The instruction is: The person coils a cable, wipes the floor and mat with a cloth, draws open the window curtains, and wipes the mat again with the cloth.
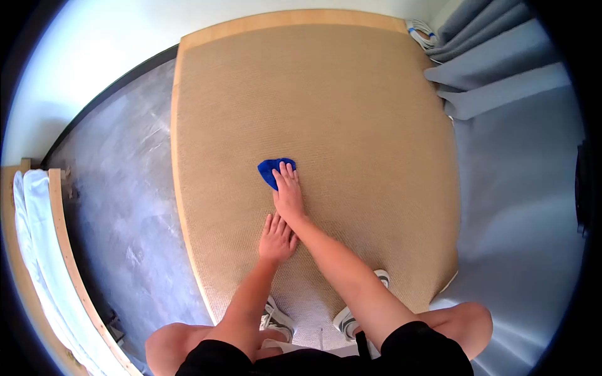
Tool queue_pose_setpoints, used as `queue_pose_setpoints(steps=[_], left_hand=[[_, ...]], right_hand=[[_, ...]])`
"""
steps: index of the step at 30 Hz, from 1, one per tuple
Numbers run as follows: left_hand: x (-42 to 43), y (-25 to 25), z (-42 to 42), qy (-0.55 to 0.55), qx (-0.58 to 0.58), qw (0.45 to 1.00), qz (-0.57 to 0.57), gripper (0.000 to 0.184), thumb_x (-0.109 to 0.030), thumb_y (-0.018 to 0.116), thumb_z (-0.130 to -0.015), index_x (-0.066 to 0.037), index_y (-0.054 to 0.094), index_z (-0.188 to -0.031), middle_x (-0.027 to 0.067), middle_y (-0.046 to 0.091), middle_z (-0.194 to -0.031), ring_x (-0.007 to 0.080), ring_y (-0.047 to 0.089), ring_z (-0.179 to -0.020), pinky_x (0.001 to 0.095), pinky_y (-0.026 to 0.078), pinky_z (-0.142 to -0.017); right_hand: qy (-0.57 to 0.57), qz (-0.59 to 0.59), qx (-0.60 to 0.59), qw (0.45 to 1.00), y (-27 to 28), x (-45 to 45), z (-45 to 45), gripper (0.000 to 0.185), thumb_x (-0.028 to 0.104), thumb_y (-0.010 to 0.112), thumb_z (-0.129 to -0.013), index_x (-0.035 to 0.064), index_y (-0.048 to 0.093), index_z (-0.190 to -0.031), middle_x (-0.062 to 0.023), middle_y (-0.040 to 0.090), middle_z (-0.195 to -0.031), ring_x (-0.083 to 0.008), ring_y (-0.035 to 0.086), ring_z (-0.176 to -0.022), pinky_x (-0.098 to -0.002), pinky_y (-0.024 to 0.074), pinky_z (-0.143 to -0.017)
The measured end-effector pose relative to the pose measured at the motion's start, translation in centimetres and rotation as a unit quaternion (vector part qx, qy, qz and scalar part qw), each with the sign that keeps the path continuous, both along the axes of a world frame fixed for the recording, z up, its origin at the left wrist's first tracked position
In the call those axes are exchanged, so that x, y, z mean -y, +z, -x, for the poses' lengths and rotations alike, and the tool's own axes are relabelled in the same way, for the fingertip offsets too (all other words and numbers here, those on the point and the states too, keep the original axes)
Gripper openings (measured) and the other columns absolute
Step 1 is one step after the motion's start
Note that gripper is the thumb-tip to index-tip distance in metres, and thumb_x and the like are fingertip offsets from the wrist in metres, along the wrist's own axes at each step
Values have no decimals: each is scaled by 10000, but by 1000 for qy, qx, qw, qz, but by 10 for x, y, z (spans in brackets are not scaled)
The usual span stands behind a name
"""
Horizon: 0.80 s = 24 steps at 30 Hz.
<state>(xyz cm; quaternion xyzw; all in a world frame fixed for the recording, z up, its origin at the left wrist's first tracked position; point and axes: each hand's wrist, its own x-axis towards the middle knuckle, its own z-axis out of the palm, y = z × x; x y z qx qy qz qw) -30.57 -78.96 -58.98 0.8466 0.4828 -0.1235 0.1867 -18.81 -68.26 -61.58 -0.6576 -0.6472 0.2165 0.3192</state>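
A small blue cloth (268, 172) lies crumpled on the tan woven surface (313, 100). My right hand (289, 195) presses down on it, fingers stretched over the cloth's right part and keeping hold of it. Just nearer to me, my left hand (278, 240) rests flat on the woven surface with its fingers extended and nothing in it. The right forearm reaches across so that the right hand sits beyond the left one, the two close together.
Light wooden trim (288, 19) borders the woven surface. Grey curtains (501, 62) hang at right, beside a coiled white cable (421, 34). Grey floor (125, 163) lies to the left, with a wooden rack (66, 238) holding white fabric (41, 232). My shoes (276, 318) stand near me.
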Motion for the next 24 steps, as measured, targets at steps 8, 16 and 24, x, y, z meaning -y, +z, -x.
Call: queue_pose_setpoints(steps=[8,16,24], left_hand=[[4,-4,5,15,91,995,-49,675,-465,371,-1028,-96,318,-1590,103,280,-1665,264,187,-1559,466,73,-1281],[-2,-11,6,5,93,995,-34,684,-458,404,-1012,-78,345,-1577,118,281,-1664,291,200,-1555,483,94,-1275],[-3,-21,10,-37,83,995,-28,701,-424,384,-1012,-76,247,-1606,121,229,-1682,306,191,-1559,486,109,-1277]], right_hand=[[-204,-22,-139,969,17,-22,-47,403,46,541,-972,-40,542,-1365,-249,464,-1517,-410,374,-1457,-477,266,-1219],[-115,-17,46,992,-11,-36,-6,533,43,580,-921,1,491,-1444,-201,389,-1589,-378,306,-1502,-478,237,-1242],[30,14,-114,993,2,-46,132,536,30,615,-917,-31,480,-1433,-226,387,-1578,-388,285,-1508,-500,217,-1250]])
